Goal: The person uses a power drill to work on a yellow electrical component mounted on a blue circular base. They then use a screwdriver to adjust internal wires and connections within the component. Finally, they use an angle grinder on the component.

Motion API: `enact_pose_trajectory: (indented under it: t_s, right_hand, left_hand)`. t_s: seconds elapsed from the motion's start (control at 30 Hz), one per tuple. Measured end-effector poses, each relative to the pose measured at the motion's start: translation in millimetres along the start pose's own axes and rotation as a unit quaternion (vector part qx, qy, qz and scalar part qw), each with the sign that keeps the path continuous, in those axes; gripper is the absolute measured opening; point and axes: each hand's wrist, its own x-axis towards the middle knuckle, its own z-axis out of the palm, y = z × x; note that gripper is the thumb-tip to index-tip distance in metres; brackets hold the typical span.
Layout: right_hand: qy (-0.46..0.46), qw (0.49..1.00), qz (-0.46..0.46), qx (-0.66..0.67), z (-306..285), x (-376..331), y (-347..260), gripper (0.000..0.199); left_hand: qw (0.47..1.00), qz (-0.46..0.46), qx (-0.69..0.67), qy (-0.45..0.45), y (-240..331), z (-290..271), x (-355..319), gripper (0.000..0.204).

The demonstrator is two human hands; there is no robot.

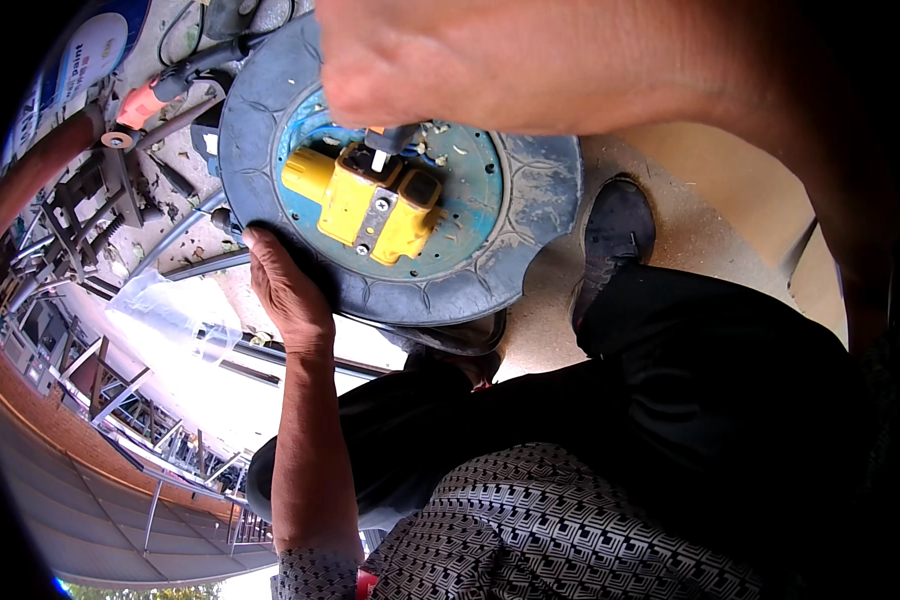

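Observation:
A large dark grey disc with a scalloped rim (410,292) and a worn teal centre lies tilted before me. On its centre sits a yellow plastic housing (345,210) with a metal strip and screws. My left hand (292,295) grips the disc's lower left edge, its fingers partly out of sight behind the rim. Above the housing, my right hand (400,75) is closed, fingers curled under and mostly hidden. A small orange and black piece (385,138) with a pale end shows just beneath it; I cannot tell whether the hand holds it. Blue wires run beside the housing.
An orange and black angle grinder (145,103) lies at the upper left, near metal scraps (80,215). A clear plastic bag (175,310) is left of my left forearm. My shoe (618,222) stands right of the disc. A brown sheet (735,200) lies at the right.

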Motion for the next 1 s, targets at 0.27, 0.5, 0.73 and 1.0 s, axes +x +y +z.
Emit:
enact_pose_trajectory:
  t_s: [0.27, 0.5, 0.73, 1.0]
  right_hand:
    - [-0.010, 1.000, 0.005, -0.001, -3, -3, -9, 0.006]
    - [-0.018, 1.000, -0.003, -0.005, 3, 4, -4, 0.006]
    - [-0.023, 1.000, -0.009, -0.009, 2, 7, -2, 0.006]
    - [-0.035, 0.999, -0.012, -0.016, -9, 2, -8, 0.006]
  left_hand:
    - [1.000, 0.013, -0.004, 0.001, 2, 4, 1, 0.075]
    - [1.000, 0.008, -0.013, 0.008, 4, 4, -1, 0.074]
    - [1.000, 0.009, -0.012, 0.015, 7, 6, -2, 0.074]
    - [1.000, 0.019, -0.020, 0.000, 6, 7, -1, 0.071]
